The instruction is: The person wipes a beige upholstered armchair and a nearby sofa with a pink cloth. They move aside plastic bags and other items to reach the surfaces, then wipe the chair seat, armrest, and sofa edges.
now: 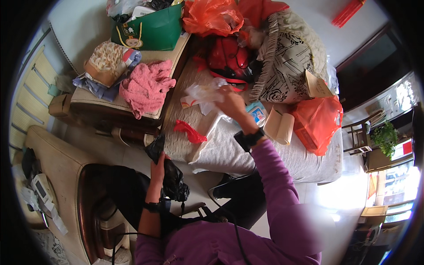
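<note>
My left hand [159,165] grips a crumpled black plastic bag [174,180], which hangs down over my lap beside the sofa. My right hand [228,99] reaches over the sofa seat, its fingers at a clear plastic bag [207,92]; motion blur hides whether they are closed on it. A red plastic bag [189,131] lies flat on the seat, nearer to me. Just right of my right wrist are a blue-and-white packet [257,114] and a roll of brownish paper [284,129]. Behind my right hand sits a red helmet [228,58].
A pink towel [147,86] and folded cloths [107,64] lie on the sofa arm by a green paper bag [149,33]. A patterned cushion [288,63] and a filled red bag [318,122] stand at the right. A dark cable [232,215] runs across my lap.
</note>
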The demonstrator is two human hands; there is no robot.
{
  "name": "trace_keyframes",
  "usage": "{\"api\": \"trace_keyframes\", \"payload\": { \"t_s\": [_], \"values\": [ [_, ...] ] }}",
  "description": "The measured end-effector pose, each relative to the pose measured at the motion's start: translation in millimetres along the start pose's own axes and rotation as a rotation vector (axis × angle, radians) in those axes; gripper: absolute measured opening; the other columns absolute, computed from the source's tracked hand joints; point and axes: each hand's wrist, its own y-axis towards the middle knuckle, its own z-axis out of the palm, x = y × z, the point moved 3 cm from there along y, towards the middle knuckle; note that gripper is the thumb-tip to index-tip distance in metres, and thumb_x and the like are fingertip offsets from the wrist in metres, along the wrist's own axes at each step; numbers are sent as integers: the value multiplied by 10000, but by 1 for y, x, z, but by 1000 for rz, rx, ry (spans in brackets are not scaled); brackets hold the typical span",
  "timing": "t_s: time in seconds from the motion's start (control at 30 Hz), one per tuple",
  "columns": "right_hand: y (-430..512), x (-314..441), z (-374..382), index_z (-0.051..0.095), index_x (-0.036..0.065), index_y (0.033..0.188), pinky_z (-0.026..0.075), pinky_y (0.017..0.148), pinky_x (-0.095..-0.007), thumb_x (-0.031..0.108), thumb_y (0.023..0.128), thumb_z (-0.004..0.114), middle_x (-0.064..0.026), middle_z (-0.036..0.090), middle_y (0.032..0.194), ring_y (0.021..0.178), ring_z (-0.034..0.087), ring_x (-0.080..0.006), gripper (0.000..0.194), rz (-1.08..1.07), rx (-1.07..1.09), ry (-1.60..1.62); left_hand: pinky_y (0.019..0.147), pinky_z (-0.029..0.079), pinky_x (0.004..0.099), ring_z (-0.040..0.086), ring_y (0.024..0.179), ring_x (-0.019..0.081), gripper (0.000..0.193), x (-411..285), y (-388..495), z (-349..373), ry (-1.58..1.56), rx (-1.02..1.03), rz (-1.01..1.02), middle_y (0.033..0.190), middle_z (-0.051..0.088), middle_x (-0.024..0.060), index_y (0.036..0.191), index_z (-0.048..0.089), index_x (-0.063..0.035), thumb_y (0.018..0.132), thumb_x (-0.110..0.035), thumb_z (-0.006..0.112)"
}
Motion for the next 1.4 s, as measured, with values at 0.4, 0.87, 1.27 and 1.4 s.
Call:
{"api": "trace_keyframes", "payload": {
  "t_s": [0.4,0.87,1.27,1.4],
  "values": [
    [38,-19,70,682,51,966,555,735,-462,258,848,603,-181,673,1029,872,687,-375,251,11,-39,-217,652,426,280,541,690,99,438,6,0,-19,-7,-66,-65,711,600,-1,741,637,-41,979,-403,572],
    [-124,-215,-131,653,43,1146,528,777,-440,434,832,697,-210,694,932,878,679,-341,504,581,-518,-6,1006,426,428,495,1224,401,533,-80,22,71,845,271,744,1330,515,206,1233,610,-92,719,-47,747],
    [-209,-227,-139,449,94,1431,324,1115,-472,368,724,804,-183,450,1455,1340,417,-372,837,476,-179,-270,1139,321,436,308,1405,394,570,-81,91,144,1000,381,852,1486,346,196,1247,554,-39,706,45,713],
    [-173,-175,-135,467,194,1422,344,1079,-503,424,740,764,-118,440,1482,1298,449,-393,779,467,-135,-419,1135,321,462,295,1399,429,365,-87,94,159,774,351,811,1465,359,210,1111,578,0,756,74,624]
  ]
}}
